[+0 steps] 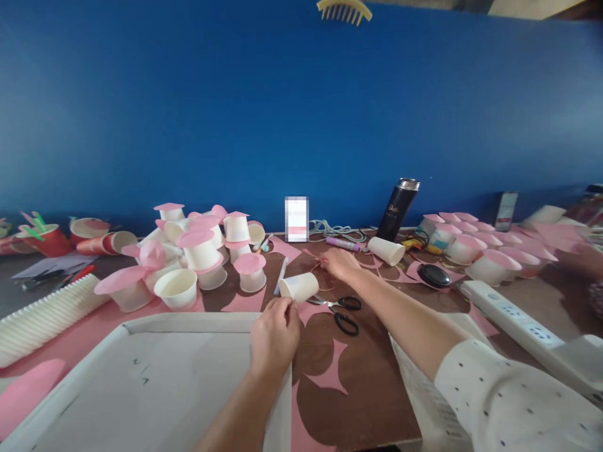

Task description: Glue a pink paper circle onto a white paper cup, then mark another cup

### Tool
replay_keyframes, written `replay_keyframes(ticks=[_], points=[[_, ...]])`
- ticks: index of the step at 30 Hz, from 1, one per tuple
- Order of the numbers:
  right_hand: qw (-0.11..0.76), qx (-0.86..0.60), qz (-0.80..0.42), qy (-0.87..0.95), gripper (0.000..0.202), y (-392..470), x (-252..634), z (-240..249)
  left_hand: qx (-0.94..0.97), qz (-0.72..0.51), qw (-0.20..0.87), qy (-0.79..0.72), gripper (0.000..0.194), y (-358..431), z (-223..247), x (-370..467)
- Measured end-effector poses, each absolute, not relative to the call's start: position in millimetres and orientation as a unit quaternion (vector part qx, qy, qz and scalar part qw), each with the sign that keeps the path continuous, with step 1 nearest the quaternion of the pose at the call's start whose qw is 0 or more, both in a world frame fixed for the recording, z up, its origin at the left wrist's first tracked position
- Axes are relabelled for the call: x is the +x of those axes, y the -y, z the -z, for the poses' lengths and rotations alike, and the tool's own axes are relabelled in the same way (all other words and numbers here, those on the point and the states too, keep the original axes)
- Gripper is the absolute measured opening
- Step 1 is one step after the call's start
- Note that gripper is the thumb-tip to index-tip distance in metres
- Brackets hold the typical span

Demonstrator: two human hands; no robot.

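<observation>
A white paper cup [299, 287] lies on its side in my left hand [277, 333], whose fingers are closed round its lower edge. Farther off, my right hand [340, 262] reaches down to the table among pink paper scraps. Its fingertips are drawn together beside a thin pink strip [309, 253]; whether they grip it is hard to make out. Scissors with black handles [347, 303] lie open between my arms, close to the cup. Behind my right hand rests a purple tube [342, 243], and another white cup [386, 251] lies on its side to the right.
Many pink-topped cups [200, 248] stand at the left, beside a long stack of cups [51, 317]. A white tray [188, 323] fills the near left. At the right are a black flask [398, 210], a round black object [433, 275], more pink-topped cups [494, 267] and a power strip [513, 320].
</observation>
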State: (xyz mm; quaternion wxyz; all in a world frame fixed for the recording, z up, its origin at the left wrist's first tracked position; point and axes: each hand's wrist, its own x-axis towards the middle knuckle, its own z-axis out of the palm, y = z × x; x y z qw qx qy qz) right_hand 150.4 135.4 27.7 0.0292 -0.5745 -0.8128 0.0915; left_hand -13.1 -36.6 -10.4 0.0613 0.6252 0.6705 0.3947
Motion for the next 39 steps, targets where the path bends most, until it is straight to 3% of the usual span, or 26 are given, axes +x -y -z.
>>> replay_keyframes(ticks=[5,10,14,18,25,34,39], points=[[0.096,-0.580,-0.091,0.804,0.025,-126,157,-29,0.605,-0.415,0.063,-0.676,0.018,33,12,-17],[0.167,-0.554,-0.122,0.806,0.040,-112,171,-52,0.543,-0.438,0.093,-0.711,0.023,29,10,-24],[0.170,-0.445,-0.246,0.844,0.049,-76,176,-67,0.470,-0.457,0.158,-0.739,0.028,26,6,-30],[0.093,-0.327,-0.355,0.871,0.054,-35,166,-59,0.482,-0.451,0.144,-0.737,0.029,27,3,-30],[0.026,-0.342,-0.187,0.921,0.017,-14,152,-35,0.515,-0.438,0.097,-0.731,0.026,28,5,-28],[-0.054,-0.389,-0.120,0.912,0.011,-3,156,-41,0.530,-0.415,0.092,-0.733,0.026,29,7,-26],[-0.099,-0.240,-0.166,0.951,0.007,13,158,-52,0.537,-0.419,0.091,-0.727,0.025,29,10,-26]])
